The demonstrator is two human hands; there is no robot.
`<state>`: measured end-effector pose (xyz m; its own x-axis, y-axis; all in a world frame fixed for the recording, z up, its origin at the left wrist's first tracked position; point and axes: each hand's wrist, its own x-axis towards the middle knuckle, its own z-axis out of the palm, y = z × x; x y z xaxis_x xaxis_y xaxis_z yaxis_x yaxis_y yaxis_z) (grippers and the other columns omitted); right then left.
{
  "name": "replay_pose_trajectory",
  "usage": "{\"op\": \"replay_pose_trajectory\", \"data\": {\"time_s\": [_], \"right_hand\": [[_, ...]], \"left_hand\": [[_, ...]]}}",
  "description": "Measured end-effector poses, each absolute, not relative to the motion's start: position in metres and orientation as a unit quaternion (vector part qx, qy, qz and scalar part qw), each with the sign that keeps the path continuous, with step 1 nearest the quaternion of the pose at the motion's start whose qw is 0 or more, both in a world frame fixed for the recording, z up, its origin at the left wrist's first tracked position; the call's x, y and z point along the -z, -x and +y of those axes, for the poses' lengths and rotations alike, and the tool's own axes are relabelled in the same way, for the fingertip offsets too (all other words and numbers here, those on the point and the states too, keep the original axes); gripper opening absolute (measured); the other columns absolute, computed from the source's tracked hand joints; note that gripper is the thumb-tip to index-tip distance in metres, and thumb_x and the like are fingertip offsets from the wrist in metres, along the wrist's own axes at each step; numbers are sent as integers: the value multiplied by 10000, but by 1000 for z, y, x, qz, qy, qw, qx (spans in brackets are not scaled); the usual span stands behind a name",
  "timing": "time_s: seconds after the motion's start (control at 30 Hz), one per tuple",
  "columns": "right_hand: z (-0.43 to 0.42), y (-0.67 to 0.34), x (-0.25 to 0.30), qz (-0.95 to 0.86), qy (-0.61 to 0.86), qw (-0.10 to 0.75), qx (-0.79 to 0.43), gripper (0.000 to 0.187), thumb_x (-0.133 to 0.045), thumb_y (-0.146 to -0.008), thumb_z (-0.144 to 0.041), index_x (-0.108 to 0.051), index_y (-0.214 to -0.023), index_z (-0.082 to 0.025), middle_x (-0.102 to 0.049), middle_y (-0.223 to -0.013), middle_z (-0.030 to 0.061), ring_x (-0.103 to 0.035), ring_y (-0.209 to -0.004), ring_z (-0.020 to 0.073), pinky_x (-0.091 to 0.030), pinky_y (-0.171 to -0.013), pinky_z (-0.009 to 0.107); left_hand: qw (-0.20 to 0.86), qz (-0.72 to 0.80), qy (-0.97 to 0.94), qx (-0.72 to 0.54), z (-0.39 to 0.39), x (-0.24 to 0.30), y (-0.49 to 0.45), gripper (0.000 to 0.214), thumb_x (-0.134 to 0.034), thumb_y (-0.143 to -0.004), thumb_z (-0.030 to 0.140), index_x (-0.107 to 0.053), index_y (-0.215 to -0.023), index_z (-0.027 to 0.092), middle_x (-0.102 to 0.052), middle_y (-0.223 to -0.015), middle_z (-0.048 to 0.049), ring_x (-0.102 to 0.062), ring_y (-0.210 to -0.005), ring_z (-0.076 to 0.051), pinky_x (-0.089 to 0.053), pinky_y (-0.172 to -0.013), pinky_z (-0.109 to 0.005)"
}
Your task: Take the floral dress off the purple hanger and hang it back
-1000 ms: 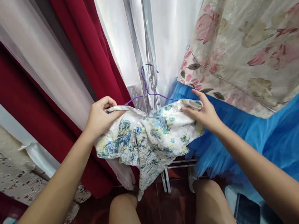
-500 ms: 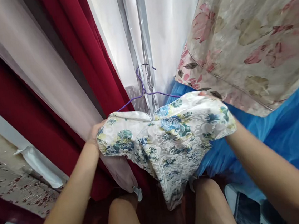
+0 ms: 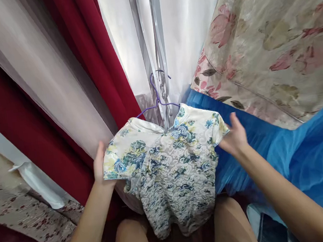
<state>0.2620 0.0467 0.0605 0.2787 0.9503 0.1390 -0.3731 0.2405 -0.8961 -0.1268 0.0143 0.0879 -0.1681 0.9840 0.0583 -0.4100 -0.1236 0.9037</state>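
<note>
Left of the dress (image 3: 169,166) a red curtain (image 3: 95,54) hangs. Our left hand (image 3: 100,165) lies flat and open against the dress's left sleeve, gripping nothing. The dress hangs from a purple hanger (image 3: 156,98) hooked above its collar. Our right hand (image 3: 234,139), fingers spread, holds nothing beside the right sleeve; we cannot tell whether it touches. Blue cloth (image 3: 298,148) spreads right of the dress.
</note>
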Motion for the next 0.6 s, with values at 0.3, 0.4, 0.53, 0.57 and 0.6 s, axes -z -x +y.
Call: {"op": "replay_pose_trajectory", "data": {"time_s": [0.3, 0.4, 0.53, 0.57, 0.6], "right_hand": [[58, -254, -139, -345, 311, 753, -466, 381, -829, -715, -553, -637, -744, -226, -680, -622, -6, -748, -745, 255, -626, -665, 340], [55, -234, -159, -377, 318, 722, -486, 380, -797, -749, -561, -629, -763, -220, -662, -625, -3, -735, -736, 242, -613, -666, 327], [13, -210, -153, -483, 319, 639, -507, 449, -714, -820, -646, -611, -764, -212, -641, -662, 2, -690, -712, 212, -581, -662, 303], [-3, -206, -149, -534, 296, 600, -517, 476, -703, -824, -670, -617, -771, -205, -646, -695, 5, -674, -714, 199, -571, -667, 292], [-19, -202, -144, -593, 260, 541, -537, 499, -710, -812, -688, -635, -789, -195, -658, -743, 13, -664, -733, 191, -567, -688, 287]], "left_hand": [[358, 401, -436, -722, -14, -136, 111, 553, -786, -819, 400, -679, -1327, 209, -696, -1341, -94, -686, -1165, -289, -572, -985, -364], [212, 475, -506, -688, -11, -131, 138, 480, -815, -770, 362, -729, -1215, 206, -732, -1250, -73, -694, -1090, -251, -560, -892, -283], [64, 605, -610, -508, -9, -86, 164, 259, -661, -849, 322, -738, -1058, 190, -738, -907, -19, -661, -826, -189, -500, -747, -251], [41, 624, -615, -480, -9, -72, 161, 216, -599, -882, 313, -724, -995, 178, -695, -806, -7, -622, -741, -173, -479, -694, -251], [30, 637, -611, -470, -11, -58, 155, 218, -541, -918, 308, -703, -945, 166, -650, -744, -1, -586, -689, -163, -465, -659, -254]]}}
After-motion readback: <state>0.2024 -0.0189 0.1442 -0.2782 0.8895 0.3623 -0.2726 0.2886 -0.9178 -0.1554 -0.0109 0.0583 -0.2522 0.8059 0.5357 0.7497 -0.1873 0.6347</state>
